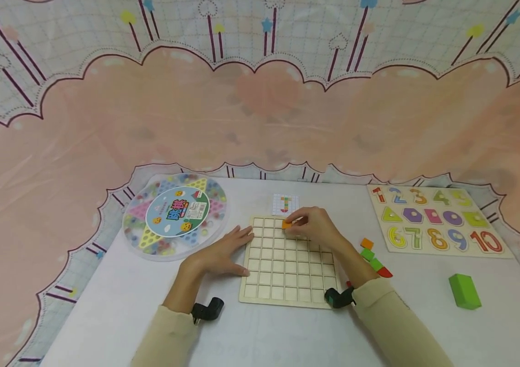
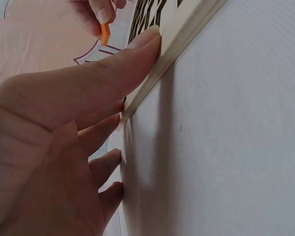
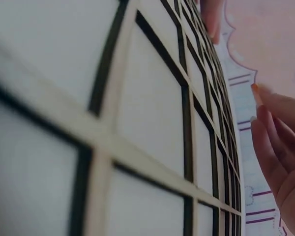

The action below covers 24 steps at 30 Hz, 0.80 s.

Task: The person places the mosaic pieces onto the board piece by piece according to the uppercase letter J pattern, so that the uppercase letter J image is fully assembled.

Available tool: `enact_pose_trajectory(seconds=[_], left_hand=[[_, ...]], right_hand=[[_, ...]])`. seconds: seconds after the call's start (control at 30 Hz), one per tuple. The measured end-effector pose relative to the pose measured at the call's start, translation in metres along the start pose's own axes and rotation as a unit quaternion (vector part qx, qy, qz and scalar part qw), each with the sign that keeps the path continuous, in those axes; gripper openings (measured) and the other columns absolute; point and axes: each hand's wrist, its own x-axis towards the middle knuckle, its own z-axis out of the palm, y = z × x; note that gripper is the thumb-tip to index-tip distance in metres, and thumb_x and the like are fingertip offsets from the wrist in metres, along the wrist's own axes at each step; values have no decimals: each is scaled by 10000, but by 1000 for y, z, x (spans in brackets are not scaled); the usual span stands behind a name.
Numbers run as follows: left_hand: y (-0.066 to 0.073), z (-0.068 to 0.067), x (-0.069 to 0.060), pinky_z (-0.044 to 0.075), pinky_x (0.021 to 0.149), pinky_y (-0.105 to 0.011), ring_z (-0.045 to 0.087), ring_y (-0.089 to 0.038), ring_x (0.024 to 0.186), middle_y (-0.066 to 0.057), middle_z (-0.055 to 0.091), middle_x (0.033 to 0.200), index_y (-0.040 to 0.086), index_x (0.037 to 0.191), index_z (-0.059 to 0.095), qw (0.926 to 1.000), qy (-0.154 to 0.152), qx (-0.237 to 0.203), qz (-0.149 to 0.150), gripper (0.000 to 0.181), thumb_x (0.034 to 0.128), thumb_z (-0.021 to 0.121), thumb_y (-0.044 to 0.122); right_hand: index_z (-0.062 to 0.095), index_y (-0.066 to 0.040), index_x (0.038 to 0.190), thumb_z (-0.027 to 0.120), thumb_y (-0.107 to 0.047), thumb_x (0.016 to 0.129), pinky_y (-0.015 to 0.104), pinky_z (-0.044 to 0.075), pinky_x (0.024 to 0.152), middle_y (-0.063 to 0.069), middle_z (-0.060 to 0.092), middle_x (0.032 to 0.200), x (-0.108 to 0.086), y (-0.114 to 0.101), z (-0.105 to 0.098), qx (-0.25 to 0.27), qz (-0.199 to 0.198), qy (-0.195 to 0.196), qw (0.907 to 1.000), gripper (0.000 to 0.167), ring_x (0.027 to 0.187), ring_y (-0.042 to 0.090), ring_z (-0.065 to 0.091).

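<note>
The right hand [image 1: 317,227] pinches an orange square block [image 1: 285,224] over the top row of the wooden grid board [image 1: 278,266]. In the left wrist view, the orange block [image 2: 105,34] shows on edge between fingertips; in the right wrist view, the right hand [image 3: 285,147] holds it [image 3: 256,93] beyond the grid [image 3: 108,132]. Fingers spread, the left hand [image 1: 218,252] rests at the board's left edge, its thumb on the rim, as the left wrist view shows the hand [image 2: 64,123] there too. Behind the board lies a small pattern card [image 1: 285,204].
Right of the board lie an orange block [image 1: 367,243], green blocks [image 1: 367,254] and a red piece [image 1: 384,272], partly beside the right forearm. A number puzzle [image 1: 438,219] is at the back right, a green box [image 1: 465,291] in front of it. A round game set [image 1: 174,216] sits left.
</note>
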Motion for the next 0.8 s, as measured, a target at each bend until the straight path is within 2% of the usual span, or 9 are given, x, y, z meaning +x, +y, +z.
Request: enact_pose_trajectory(seconds=[0.27,0.47,0.8], left_hand=[[1,-1,1,134,1289,-622,16,-406,1615,-122,157,1733,24,1594,303,9999,-25,3,-142,938,844,826,234],[1,-1,2,128,1291,-620,8,-404,1616,-117,155,1734,32,1596,304,9998,-47,-29,-169,939,844,826,241],[2,-1,2,134,1290,-618,11,-405,1616,-118,154,1734,32,1598,299,9998,-70,-16,-208,937,849,823,241]], right_hand=[[810,-130,1017,839,-187,837,274,585,755,82,774,1110,7,1,13,-286,9,-180,9994,192,885,153,737],[818,-151,986,858,-215,816,251,570,733,45,795,1046,10,1,18,-537,146,-253,9981,186,817,104,715],[818,-102,971,858,-174,809,252,592,738,71,801,1005,10,-4,23,-601,164,-215,9978,182,822,117,716]])
